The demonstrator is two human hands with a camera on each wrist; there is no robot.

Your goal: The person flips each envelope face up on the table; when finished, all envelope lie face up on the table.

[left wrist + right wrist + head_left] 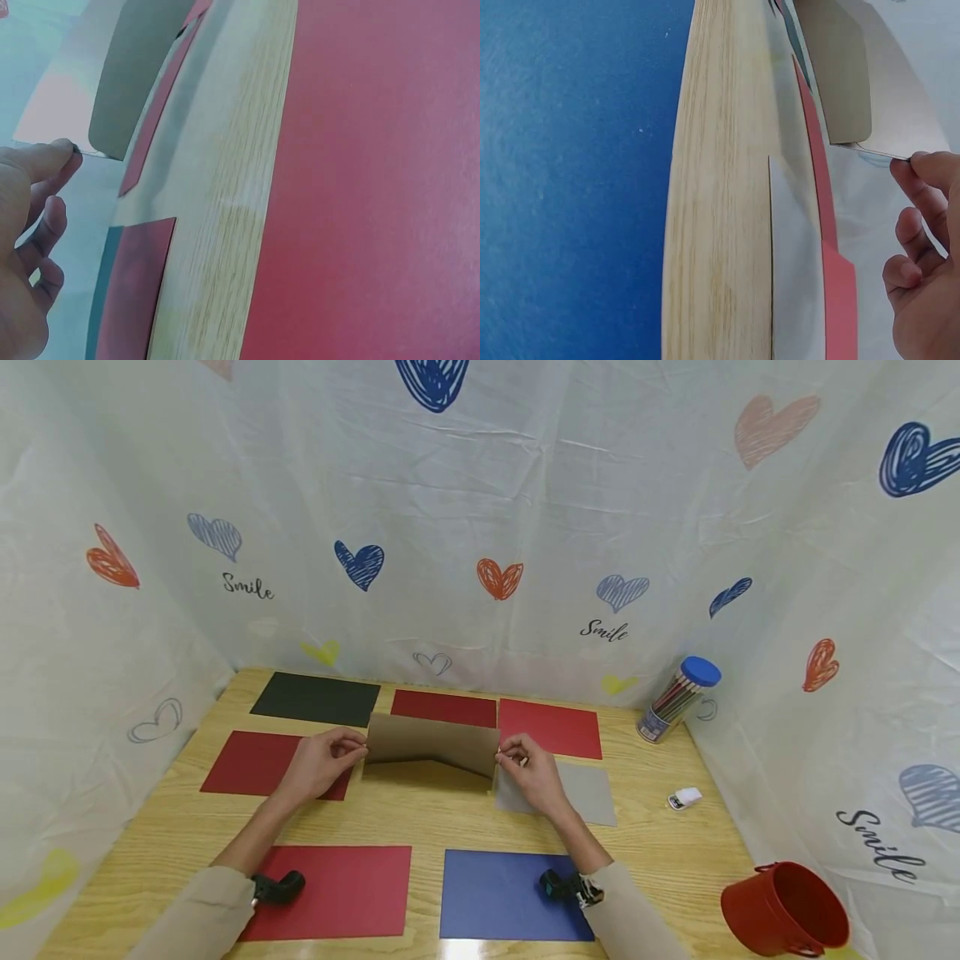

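A brown paper envelope with a round-cornered flap is held up at the table's far middle, tilted, with a shadow under its lower edge. My left hand pinches its left end between thumb and index finger. At the opposite end, the thumb and index finger of my right hand pinch the edge. Both wrist views show the other fingers loosely curled. Behind the envelope lies a dark red rectangle, partly covered by it. A grey rectangle lies under my right hand, and a maroon one by my left.
More flat rectangles lie around: dark green, bright red, crimson and blue. On the right stand a blue-lidded pencil jar and a red bucket, with a small white bottle between. White curtains enclose the table.
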